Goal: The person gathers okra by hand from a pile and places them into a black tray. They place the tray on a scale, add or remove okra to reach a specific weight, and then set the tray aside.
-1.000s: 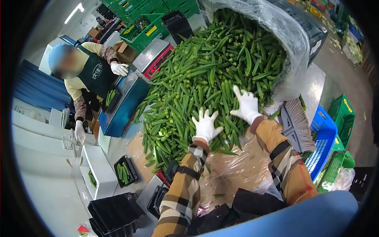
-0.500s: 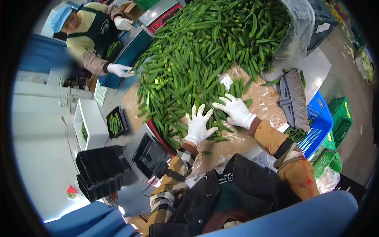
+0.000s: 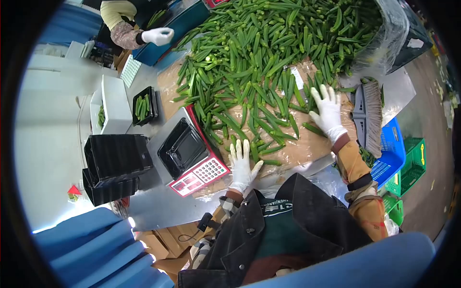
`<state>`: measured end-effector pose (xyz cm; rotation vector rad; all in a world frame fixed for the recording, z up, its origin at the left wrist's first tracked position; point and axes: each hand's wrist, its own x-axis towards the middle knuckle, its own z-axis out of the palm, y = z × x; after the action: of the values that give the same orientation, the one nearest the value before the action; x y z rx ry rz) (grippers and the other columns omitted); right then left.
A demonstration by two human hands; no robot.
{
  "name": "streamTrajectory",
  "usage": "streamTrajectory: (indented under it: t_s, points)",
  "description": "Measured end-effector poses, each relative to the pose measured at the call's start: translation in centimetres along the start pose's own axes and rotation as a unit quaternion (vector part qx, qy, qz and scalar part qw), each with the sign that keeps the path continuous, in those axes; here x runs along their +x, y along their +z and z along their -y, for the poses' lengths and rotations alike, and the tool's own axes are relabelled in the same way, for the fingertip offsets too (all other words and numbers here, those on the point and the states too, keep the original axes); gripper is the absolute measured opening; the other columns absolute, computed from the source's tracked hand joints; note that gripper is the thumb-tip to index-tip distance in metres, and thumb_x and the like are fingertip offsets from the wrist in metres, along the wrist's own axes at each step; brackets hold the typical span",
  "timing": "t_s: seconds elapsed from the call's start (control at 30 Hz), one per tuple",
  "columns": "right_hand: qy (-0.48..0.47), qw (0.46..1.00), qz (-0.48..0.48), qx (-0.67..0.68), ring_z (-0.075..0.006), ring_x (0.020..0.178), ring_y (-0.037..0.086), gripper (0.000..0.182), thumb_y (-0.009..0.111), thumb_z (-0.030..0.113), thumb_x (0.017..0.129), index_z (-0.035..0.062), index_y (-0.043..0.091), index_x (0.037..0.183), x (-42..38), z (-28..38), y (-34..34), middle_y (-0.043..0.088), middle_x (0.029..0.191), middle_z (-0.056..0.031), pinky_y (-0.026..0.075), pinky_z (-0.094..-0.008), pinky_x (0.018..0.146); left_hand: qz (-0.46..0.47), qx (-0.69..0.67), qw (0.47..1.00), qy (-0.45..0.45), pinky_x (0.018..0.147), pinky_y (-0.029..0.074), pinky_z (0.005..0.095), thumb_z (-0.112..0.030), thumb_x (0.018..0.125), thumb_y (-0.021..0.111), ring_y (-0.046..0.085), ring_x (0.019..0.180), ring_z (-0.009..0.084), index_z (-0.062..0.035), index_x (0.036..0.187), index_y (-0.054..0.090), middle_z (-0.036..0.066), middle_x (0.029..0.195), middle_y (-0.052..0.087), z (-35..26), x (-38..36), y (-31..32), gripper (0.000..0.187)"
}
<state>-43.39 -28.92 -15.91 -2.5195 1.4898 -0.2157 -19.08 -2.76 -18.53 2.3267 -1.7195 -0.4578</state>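
Note:
A big heap of green okra (image 3: 259,43) spreads over the brown plastic-covered table (image 3: 297,153), with loose pods scattered at its near edge. White-gloved, my left hand (image 3: 243,170) is open beside the near-left okra, fingers apart. My right hand (image 3: 328,111), gloved too, lies open with fingers spread at the heap's right edge, close to a white paper (image 3: 297,82). Neither hand holds anything. Left of my left hand stands a red-and-silver scale (image 3: 204,172) with an empty black tray (image 3: 182,148) on it.
A grey brush (image 3: 369,115) lies right of my right hand, near blue (image 3: 391,149) and green crates (image 3: 414,161). Stacked black trays (image 3: 117,161), a filled tray of okra (image 3: 143,106) and a white box (image 3: 116,105) are left. A co-worker's gloved hand (image 3: 157,36) is at upper left.
My left hand has moved down toward the table's near edge; my right hand has moved up and right. The view has shifted, showing more of the scale. The co-worker's face is out of view.

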Motion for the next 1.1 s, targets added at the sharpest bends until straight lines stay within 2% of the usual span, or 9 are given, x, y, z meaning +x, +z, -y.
streamTrajectory:
  t_s: [0.1, 0.27, 0.37, 0.6, 0.7, 0.87, 0.97, 1.03, 1.1]
  points:
    - [-0.055, 0.998, -0.014, 0.022, -0.042, 0.143, 0.026, 0.08, 0.073, 0.038, 0.079, 0.0226, 0.037, 0.15, 0.5, 4.4, 2.9, 0.035, 0.153, -0.0152, 0.019, -0.0605, 0.115, -0.059, -0.069, 0.996, -0.007, 0.117, 0.02, 0.0546, -0.033, 0.081, 0.073, 0.018, 0.143, 0.0516, -0.0048, 0.154, 0.022, 0.026, 0.157, 0.02, 0.7, -1.3, 0.7, 0.094]
    - [-0.198, 0.975, 0.08, 0.055, -0.0454, 0.144, 0.02, 0.073, 0.066, 0.045, 0.084, 0.0255, 0.038, 0.15, -2.0, 11.3, 6.5, 0.035, 0.154, -0.015, 0.017, -0.0657, 0.114, -0.118, -0.149, 0.981, -0.034, 0.117, 0.024, 0.0488, -0.016, 0.083, 0.068, 0.022, 0.143, 0.047, -0.0033, 0.153, 0.025, 0.027, 0.157, 0.021, 0.6, -2.8, 0.3, 0.084]
    - [-0.244, 0.967, 0.065, 0.039, -0.038, 0.146, 0.023, 0.071, 0.065, 0.047, 0.084, 0.0251, 0.043, 0.147, -3.8, 11.0, 6.1, 0.037, 0.153, -0.0142, 0.016, -0.0647, 0.114, -0.124, -0.208, 0.969, -0.045, 0.117, 0.026, 0.0444, -0.006, 0.084, 0.06, 0.026, 0.143, 0.0436, -0.0006, 0.152, 0.026, 0.028, 0.156, 0.023, 1.3, -4.0, 1.0, 0.076]
    - [-0.025, 0.999, -0.009, -0.034, -0.0366, 0.143, 0.029, 0.062, 0.069, 0.026, 0.083, 0.0224, 0.05, 0.142, -5.3, 6.5, 4.0, 0.038, 0.153, -0.0141, 0.013, -0.0615, 0.116, -0.12, -0.235, 0.963, -0.049, 0.117, 0.028, 0.041, 0.003, 0.082, 0.055, 0.033, 0.142, 0.0381, -0.0003, 0.15, 0.03, 0.023, 0.153, 0.035, 3.0, -7.2, 2.5, 0.073]
    - [-0.075, 0.995, -0.045, 0.043, -0.0367, 0.143, 0.03, 0.065, 0.069, 0.025, 0.082, 0.0184, 0.048, 0.143, -6.5, 11.1, 3.9, 0.039, 0.152, -0.0144, 0.017, -0.0557, 0.118, -0.113, -0.243, 0.962, -0.044, 0.116, 0.029, 0.0411, 0.002, 0.081, 0.058, 0.034, 0.142, 0.0377, 0.0003, 0.15, 0.031, 0.023, 0.151, 0.036, 3.1, -7.4, 2.1, 0.073]
    - [-0.289, 0.944, 0.081, 0.134, -0.0353, 0.141, 0.035, 0.056, 0.066, 0.02, 0.082, 0.0158, 0.054, 0.137, -9.4, 18.1, 6.1, 0.043, 0.148, -0.0158, 0.022, -0.052, 0.118, -0.105, -0.231, 0.967, -0.025, 0.116, 0.03, 0.041, 0.0, 0.081, 0.061, 0.034, 0.141, 0.0374, 0.0005, 0.149, 0.032, 0.022, 0.151, 0.037, 3.1, -7.4, 2.3, 0.074]
    - [-0.204, 0.978, 0.032, 0.039, -0.0358, 0.139, 0.037, 0.048, 0.066, 0.015, 0.081, 0.0132, 0.06, 0.128, -8.6, 14.3, 6.0, 0.046, 0.145, -0.016, 0.025, -0.0528, 0.116, -0.08, -0.231, 0.969, -0.03, 0.116, 0.03, 0.0408, 0.0, 0.081, 0.062, 0.034, 0.141, 0.0374, 0.0003, 0.149, 0.032, 0.022, 0.151, 0.037, 3.6, -8.0, 2.0, 0.075]
    - [-0.098, 0.989, -0.095, 0.05, -0.0348, 0.135, 0.042, 0.044, 0.064, 0.012, 0.08, 0.0115, 0.063, 0.123, -8.4, 11.6, 6.4, 0.052, 0.139, -0.0173, 0.028, -0.0531, 0.113, -0.08, -0.225, 0.971, -0.018, 0.116, 0.03, 0.0422, 0.0, 0.081, 0.062, 0.034, 0.141, 0.038, 0.0003, 0.149, 0.033, 0.022, 0.151, 0.037, 4.4, -8.9, 2.3, 0.074]
    - [-0.101, 0.987, -0.087, 0.092, -0.0357, 0.122, 0.051, 0.042, 0.065, 0.011, 0.079, 0.0106, 0.064, 0.121, -6.4, 12.6, 4.9, 0.058, 0.128, -0.0154, 0.039, -0.0492, 0.104, -0.069, -0.227, 0.971, 0.0, 0.116, 0.03, 0.0437, -0.001, 0.081, 0.061, 0.033, 0.141, 0.0394, 0.0001, 0.149, 0.033, 0.023, 0.151, 0.036, 4.8, -9.0, 2.3, 0.074]
